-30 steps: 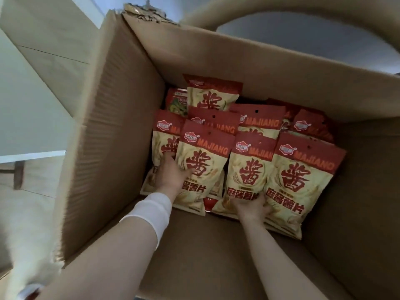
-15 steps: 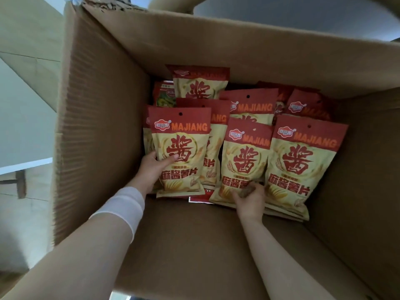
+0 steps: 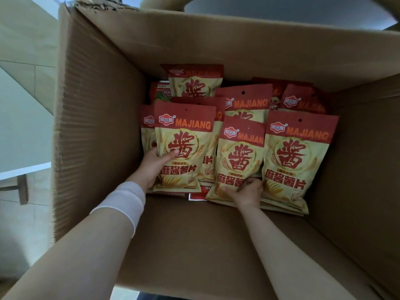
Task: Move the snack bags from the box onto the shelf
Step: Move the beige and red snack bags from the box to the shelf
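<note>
You are looking down into a big brown box (image 3: 104,126). Red and yellow snack bags (image 3: 244,105) lie piled at its far end. Your left hand (image 3: 154,167) grips one bag (image 3: 184,148) by its left edge, thumb on the front. Your right hand (image 3: 246,192) pinches the bottom of the next bag (image 3: 238,156). A white band (image 3: 123,202) wraps your left wrist.
</note>
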Tool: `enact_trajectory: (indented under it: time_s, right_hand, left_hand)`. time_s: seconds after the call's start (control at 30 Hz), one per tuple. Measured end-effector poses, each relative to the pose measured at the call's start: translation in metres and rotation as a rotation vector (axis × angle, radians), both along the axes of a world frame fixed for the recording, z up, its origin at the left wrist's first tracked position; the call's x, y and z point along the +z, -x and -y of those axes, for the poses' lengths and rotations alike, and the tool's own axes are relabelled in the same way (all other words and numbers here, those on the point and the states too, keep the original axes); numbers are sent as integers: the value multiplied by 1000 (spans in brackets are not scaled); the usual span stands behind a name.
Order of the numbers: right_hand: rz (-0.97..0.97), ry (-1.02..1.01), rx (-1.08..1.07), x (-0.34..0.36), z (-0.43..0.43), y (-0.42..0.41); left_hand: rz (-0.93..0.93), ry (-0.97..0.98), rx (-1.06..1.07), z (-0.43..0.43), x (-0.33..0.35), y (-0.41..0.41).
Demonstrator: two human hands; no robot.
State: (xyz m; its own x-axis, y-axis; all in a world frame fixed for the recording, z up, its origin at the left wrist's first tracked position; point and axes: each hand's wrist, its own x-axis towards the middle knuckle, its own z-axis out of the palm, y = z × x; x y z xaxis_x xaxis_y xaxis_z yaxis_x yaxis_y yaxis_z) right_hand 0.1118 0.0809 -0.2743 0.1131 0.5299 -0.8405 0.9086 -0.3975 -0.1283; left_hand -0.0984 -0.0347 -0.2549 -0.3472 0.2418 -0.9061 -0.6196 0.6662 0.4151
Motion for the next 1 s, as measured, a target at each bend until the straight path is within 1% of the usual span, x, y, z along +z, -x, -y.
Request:
enact_trajectory:
  time_s: [0.1,0.17,0.23,0.33,0.37,0.43,0.57,0.7,0.77,0.9,1.0]
  right_hand:
    - [-2,-46,41,3,0,-8]
    - [-40,-38,21,5,-2,-12]
    - [-112,9,-49,9,-4,-14]
    - [-219,179,-153,15,-5,-13]
    - [-239,221,-164,18,-5,-12]
    - [-269,225,-139,23,-5,-11]
    - [-329,153,-4,56,-5,-4]
    - [-468,48,-27,114,-8,-4]
    - [-531,-11,-68,149,-6,-11]
    - [-649,-139,-267,209,6,-41]
    - [-682,-245,-382,249,28,-78]
  left_hand:
    - [-19,7,14,2,-1,-2]
    - [-17,14,21,3,-2,-4]
    - [-14,25,37,5,-3,-6]
    - [-39,25,70,4,-4,-11]
    - [-49,19,78,3,-3,-12]
    - [-75,-3,92,2,4,-13]
    - [-176,-48,110,4,39,-8]
    - [-331,-141,117,5,104,-1]
    - [-394,-213,111,6,140,-3]
    - [-469,-440,49,-1,205,-21]
    - [-505,-613,-36,-11,253,-51]
